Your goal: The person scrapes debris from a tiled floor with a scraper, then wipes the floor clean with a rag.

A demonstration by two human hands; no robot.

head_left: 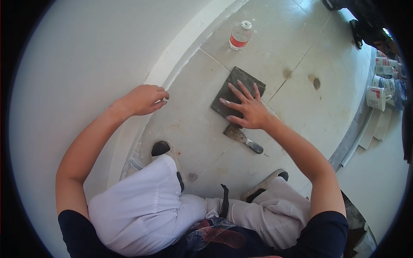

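A dark, flat square piece (224, 95) lies on the tiled floor, and my right hand (248, 105) rests on it with the fingers spread. Just below that hand is a scraper (243, 138) with a worn blade and a dark handle; its upper end lies close to the square's lower edge. My left hand (148, 99) is raised beside the wall, its fingers loosely curled and apart, with nothing visible in them. A clear bottle with a red label (239, 35) stands on the floor beyond the square.
The pale wall (86, 56) curves along the left. At the right are a white bucket (376, 98), more containers and pale strips (382, 124). Another person's dark-clad legs and shoes (357, 34) show at the upper right. My shoes (160, 148) are below.
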